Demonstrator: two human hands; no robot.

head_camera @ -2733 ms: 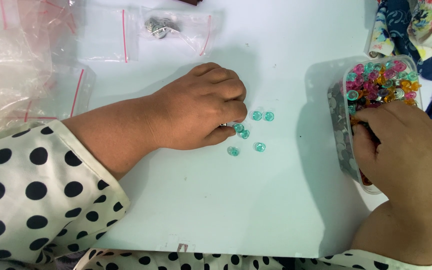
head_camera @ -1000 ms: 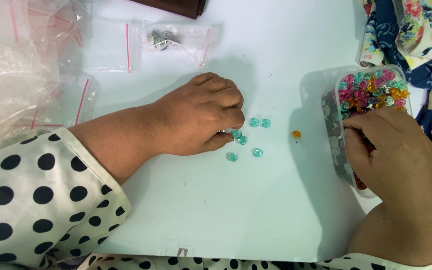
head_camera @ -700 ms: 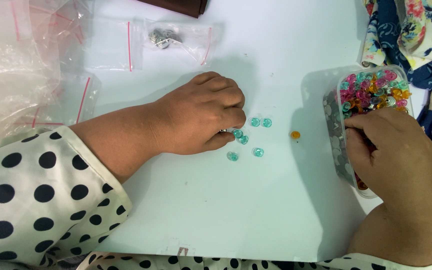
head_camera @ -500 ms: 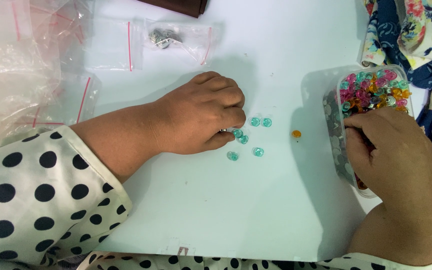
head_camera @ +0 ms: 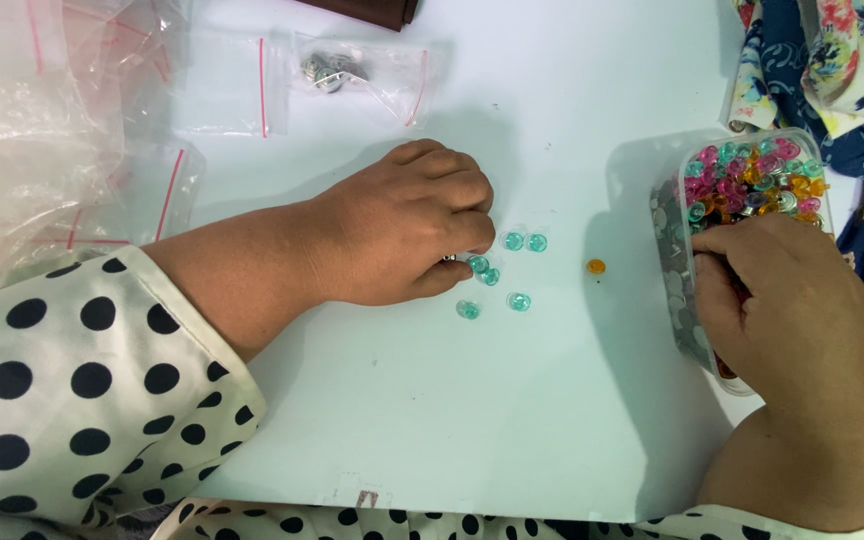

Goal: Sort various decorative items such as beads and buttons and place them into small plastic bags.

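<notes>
teal beads point(head_camera: 500, 270) by left hand point(head_camera: 407, 225) (curled), right hand point(head_camera: 787, 300) in clear tub point(head_camera: 674, 240)

Two bare hands, no gloves, rings or watch visible. Left hand point(head_camera: 407, 225) on a bare forearm, sleeve point(head_camera: 82, 385) ending short of the wrist. Sleeve fabric cream-white, printed with large round black dots, loose fit, soft folds, plain hemmed cuff edge. Same dotted fabric along the bottom edge of view, under both arms. Right hand point(head_camera: 797, 340) bare to the wrist, only a thin strip of the dotted cuff point(head_camera: 742, 520) showing below it. Fingernails short, unpainted where visible. Dots evenly spaced, roughly equal in size.
</notes>
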